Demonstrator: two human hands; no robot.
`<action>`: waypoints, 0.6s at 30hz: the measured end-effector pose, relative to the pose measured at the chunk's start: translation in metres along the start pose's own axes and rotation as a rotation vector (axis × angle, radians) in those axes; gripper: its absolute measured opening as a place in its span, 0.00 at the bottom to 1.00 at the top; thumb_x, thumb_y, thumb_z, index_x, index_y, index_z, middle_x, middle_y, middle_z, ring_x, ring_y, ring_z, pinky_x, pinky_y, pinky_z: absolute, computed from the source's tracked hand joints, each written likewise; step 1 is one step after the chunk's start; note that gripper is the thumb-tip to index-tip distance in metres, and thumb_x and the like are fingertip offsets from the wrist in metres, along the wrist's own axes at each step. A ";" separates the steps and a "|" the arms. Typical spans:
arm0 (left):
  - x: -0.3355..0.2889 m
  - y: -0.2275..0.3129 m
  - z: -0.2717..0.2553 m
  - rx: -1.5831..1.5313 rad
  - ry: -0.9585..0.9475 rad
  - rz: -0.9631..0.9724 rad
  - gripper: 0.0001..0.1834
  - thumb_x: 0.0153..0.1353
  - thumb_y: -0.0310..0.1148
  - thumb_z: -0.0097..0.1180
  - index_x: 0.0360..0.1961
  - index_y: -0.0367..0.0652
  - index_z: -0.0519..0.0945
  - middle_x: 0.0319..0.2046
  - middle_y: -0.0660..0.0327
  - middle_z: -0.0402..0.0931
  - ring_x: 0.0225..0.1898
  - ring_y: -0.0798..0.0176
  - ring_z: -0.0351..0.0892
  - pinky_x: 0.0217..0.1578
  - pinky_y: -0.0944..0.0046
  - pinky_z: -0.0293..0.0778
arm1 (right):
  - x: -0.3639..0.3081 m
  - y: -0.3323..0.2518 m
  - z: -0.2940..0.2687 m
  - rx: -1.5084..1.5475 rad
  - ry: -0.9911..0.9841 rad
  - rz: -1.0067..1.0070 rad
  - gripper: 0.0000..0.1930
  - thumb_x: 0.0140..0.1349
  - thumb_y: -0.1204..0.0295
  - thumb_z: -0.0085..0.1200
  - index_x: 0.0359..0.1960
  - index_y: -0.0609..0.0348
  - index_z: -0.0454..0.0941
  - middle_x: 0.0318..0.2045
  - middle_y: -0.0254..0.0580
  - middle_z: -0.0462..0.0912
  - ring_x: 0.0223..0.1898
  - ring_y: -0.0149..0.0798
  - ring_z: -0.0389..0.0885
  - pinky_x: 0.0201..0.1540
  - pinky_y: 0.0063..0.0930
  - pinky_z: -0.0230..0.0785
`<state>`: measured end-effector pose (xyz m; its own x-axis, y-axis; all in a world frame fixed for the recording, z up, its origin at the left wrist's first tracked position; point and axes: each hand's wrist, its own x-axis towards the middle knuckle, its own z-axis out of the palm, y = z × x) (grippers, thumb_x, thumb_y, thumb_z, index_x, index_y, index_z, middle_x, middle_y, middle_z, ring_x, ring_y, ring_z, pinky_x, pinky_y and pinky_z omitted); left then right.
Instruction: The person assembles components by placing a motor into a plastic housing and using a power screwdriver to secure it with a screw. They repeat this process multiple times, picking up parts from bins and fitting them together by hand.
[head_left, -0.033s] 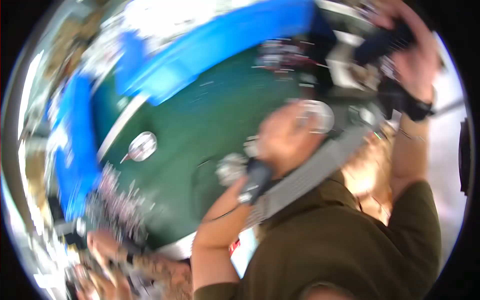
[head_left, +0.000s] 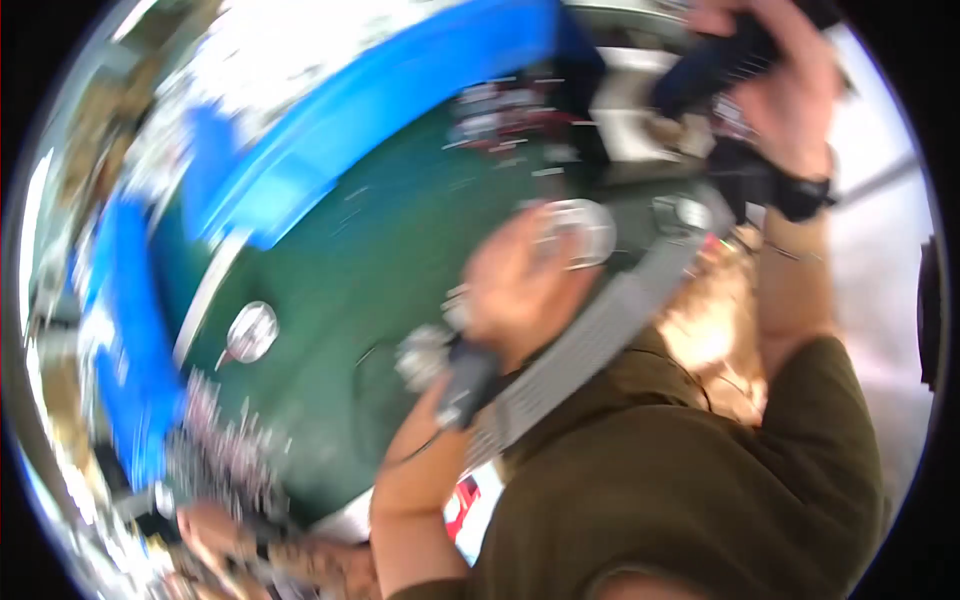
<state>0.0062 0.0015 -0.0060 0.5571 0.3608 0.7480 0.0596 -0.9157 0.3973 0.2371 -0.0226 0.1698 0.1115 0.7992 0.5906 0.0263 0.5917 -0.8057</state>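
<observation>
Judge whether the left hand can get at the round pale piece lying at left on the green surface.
Likely yes: nothing visible stands between the left hand and the round pale piece across the green surface, though that hand seems occupied with another round item; everything is blurred.

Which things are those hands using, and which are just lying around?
Seemingly in use:
pale round disc, at the left hand
dark object, at the right hand

Probably just lying about:
another round disc
blurry pile of small pieces
long blue bin

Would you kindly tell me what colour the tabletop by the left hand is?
The tabletop is dark green, seen best in the head view.
</observation>
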 end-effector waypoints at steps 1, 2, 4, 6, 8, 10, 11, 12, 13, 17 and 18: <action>-0.003 0.002 -0.009 0.069 -0.031 -0.044 0.25 0.40 0.30 0.69 0.44 0.43 0.78 0.46 0.45 0.74 0.42 0.45 0.77 0.40 0.54 0.75 | -0.011 0.007 0.008 0.069 0.105 -0.063 0.16 0.54 0.78 0.53 0.44 0.68 0.67 0.28 0.41 0.75 0.30 0.31 0.75 0.37 0.22 0.66; 0.001 0.005 -0.012 0.037 -0.056 -0.070 0.24 0.40 0.27 0.69 0.43 0.42 0.79 0.46 0.44 0.74 0.43 0.45 0.77 0.40 0.55 0.75 | -0.017 0.003 0.009 0.113 0.212 -0.148 0.23 0.49 0.83 0.57 0.47 0.69 0.65 0.26 0.42 0.76 0.29 0.29 0.77 0.32 0.20 0.67; 0.004 0.005 -0.009 0.005 -0.098 -0.088 0.22 0.40 0.25 0.68 0.41 0.41 0.80 0.47 0.44 0.73 0.44 0.44 0.77 0.41 0.55 0.75 | -0.028 0.008 -0.014 0.034 0.193 -0.254 0.21 0.47 0.86 0.55 0.45 0.70 0.67 0.23 0.41 0.76 0.24 0.31 0.76 0.28 0.21 0.67; 0.004 0.011 -0.008 0.015 -0.117 -0.108 0.21 0.41 0.23 0.67 0.41 0.40 0.80 0.48 0.43 0.72 0.44 0.44 0.76 0.41 0.56 0.75 | -0.039 -0.003 -0.016 -0.110 0.457 -0.035 0.18 0.47 0.85 0.55 0.42 0.72 0.68 0.20 0.38 0.75 0.20 0.30 0.75 0.25 0.22 0.67; 0.003 0.008 -0.009 0.020 -0.129 -0.087 0.21 0.41 0.23 0.67 0.41 0.41 0.80 0.49 0.43 0.70 0.45 0.44 0.76 0.41 0.57 0.75 | -0.040 -0.005 -0.021 -0.122 0.474 -0.029 0.18 0.47 0.84 0.56 0.42 0.70 0.69 0.20 0.37 0.75 0.19 0.30 0.74 0.24 0.22 0.66; 0.004 0.009 -0.011 0.031 -0.136 -0.107 0.22 0.42 0.24 0.67 0.42 0.42 0.80 0.50 0.43 0.70 0.46 0.44 0.75 0.42 0.56 0.75 | -0.041 -0.006 -0.026 -0.158 0.449 0.003 0.17 0.47 0.83 0.57 0.42 0.69 0.69 0.20 0.37 0.75 0.19 0.28 0.74 0.23 0.21 0.66; 0.002 0.008 -0.012 0.037 -0.148 -0.120 0.23 0.42 0.25 0.67 0.43 0.43 0.80 0.51 0.44 0.69 0.46 0.45 0.75 0.42 0.56 0.75 | -0.043 -0.005 -0.029 -0.163 0.421 -0.013 0.17 0.47 0.83 0.57 0.42 0.67 0.70 0.20 0.36 0.75 0.19 0.27 0.73 0.22 0.21 0.65; 0.002 0.008 -0.012 0.037 -0.156 -0.123 0.23 0.42 0.25 0.67 0.43 0.43 0.80 0.51 0.44 0.69 0.46 0.45 0.75 0.42 0.56 0.75 | -0.044 -0.005 -0.030 -0.159 0.426 -0.007 0.17 0.47 0.83 0.57 0.42 0.67 0.70 0.20 0.36 0.75 0.19 0.27 0.73 0.22 0.21 0.65; 0.002 0.007 -0.012 0.055 -0.160 -0.124 0.23 0.42 0.25 0.67 0.43 0.43 0.80 0.51 0.44 0.69 0.46 0.45 0.75 0.43 0.56 0.75 | -0.045 -0.003 -0.030 -0.178 0.428 -0.007 0.17 0.47 0.82 0.57 0.41 0.67 0.70 0.20 0.35 0.75 0.19 0.27 0.73 0.22 0.21 0.65; -0.001 0.003 -0.013 0.064 -0.180 -0.140 0.23 0.42 0.27 0.67 0.44 0.44 0.80 0.52 0.45 0.68 0.47 0.45 0.75 0.43 0.57 0.74 | -0.049 0.005 -0.032 -0.259 0.428 0.008 0.16 0.47 0.81 0.58 0.40 0.66 0.71 0.19 0.32 0.75 0.19 0.25 0.73 0.22 0.20 0.64; -0.001 0.003 -0.014 0.063 -0.185 -0.140 0.23 0.43 0.27 0.67 0.44 0.44 0.80 0.52 0.45 0.68 0.47 0.46 0.75 0.43 0.57 0.74 | -0.050 0.005 -0.031 -0.258 0.427 0.013 0.16 0.47 0.81 0.58 0.40 0.66 0.71 0.19 0.32 0.75 0.19 0.25 0.73 0.22 0.20 0.64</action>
<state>-0.0056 0.0003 0.0019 0.6818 0.4521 0.5752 0.1957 -0.8703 0.4520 0.2630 -0.0626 0.1352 0.5092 0.6595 0.5529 0.2609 0.4939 -0.8294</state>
